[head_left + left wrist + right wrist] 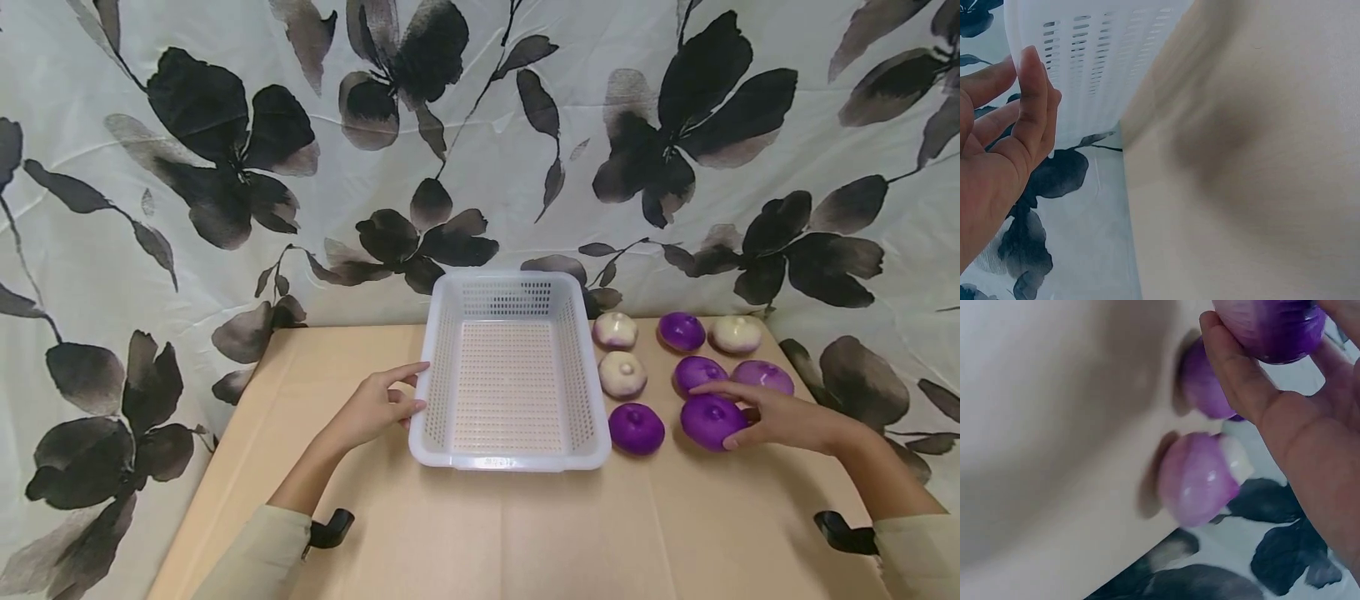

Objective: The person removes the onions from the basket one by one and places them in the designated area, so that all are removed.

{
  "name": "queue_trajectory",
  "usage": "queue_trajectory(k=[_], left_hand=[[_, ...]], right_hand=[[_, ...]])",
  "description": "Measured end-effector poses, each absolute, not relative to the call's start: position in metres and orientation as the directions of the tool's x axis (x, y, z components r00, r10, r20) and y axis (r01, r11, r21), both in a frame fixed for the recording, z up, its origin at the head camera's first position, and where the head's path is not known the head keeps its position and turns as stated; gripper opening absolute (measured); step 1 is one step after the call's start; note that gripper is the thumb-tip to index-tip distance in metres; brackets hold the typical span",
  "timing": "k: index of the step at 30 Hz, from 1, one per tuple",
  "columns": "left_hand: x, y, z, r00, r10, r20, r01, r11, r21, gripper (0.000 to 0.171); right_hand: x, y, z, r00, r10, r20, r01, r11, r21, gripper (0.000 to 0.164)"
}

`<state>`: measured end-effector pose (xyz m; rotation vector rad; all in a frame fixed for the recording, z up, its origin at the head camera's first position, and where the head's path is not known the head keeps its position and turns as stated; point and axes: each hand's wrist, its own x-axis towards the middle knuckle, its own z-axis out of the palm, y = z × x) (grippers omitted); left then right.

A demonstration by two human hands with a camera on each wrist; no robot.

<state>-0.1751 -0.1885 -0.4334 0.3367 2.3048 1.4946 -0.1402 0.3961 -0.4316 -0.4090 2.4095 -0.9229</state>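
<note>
A white plastic basket (510, 461) with perforated walls and nothing in it stands at the middle of the table. My left hand (372, 408) pinches its left rim between thumb and fingers; the left wrist view shows the fingers against the basket's outer wall (1091, 69). On the right, my right hand (795, 421) grips a purple onion (707, 423) with fingers and thumb around its sides. The right wrist view shows this onion (1272, 331) raised off the table. Beside the basket sits another purple onion (637, 428).
Behind the held onion lie more purple onions (681, 332) and a lighter purple onion (763, 377). Pale onions (622, 374) line the basket's right side, with another pale onion (735, 335) at the back right. A floral cloth (525, 150) hangs behind the tan table (480, 542).
</note>
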Motion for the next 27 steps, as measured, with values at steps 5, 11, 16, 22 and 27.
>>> queue_trajectory(k=[5, 11, 16, 22, 27], left_hand=[[-0.178, -0.191, -0.44, -0.906, 0.388, -0.168, 0.008, 0.414, 0.91, 0.064], [-0.176, -0.189, -0.438, -0.906, 0.387, -0.17, 0.006, 0.413, 0.911, 0.064], [-0.177, -0.189, -0.439, -0.907, 0.387, -0.168, 0.01, 0.419, 0.908, 0.064], [-0.178, -0.19, -0.44, -0.908, 0.384, -0.167, 0.013, 0.426, 0.905, 0.063], [-0.178, -0.19, -0.442, -0.908, 0.382, -0.174, 0.008, 0.43, 0.903, 0.063]], right_hand=[[-0.139, 0.405, -0.446, -0.802, -0.466, -0.375, -0.08, 0.705, -0.705, 0.07], [-0.138, 0.41, -0.459, -0.801, -0.467, -0.376, -0.058, 0.684, -0.727, 0.074], [-0.138, 0.411, -0.461, -0.797, -0.47, -0.381, -0.046, 0.675, -0.737, 0.075], [-0.14, 0.412, -0.461, -0.787, -0.458, -0.413, -0.025, 0.693, -0.721, 0.076], [-0.14, 0.412, -0.461, -0.78, -0.453, -0.431, 0.0, 0.689, -0.725, 0.078]])
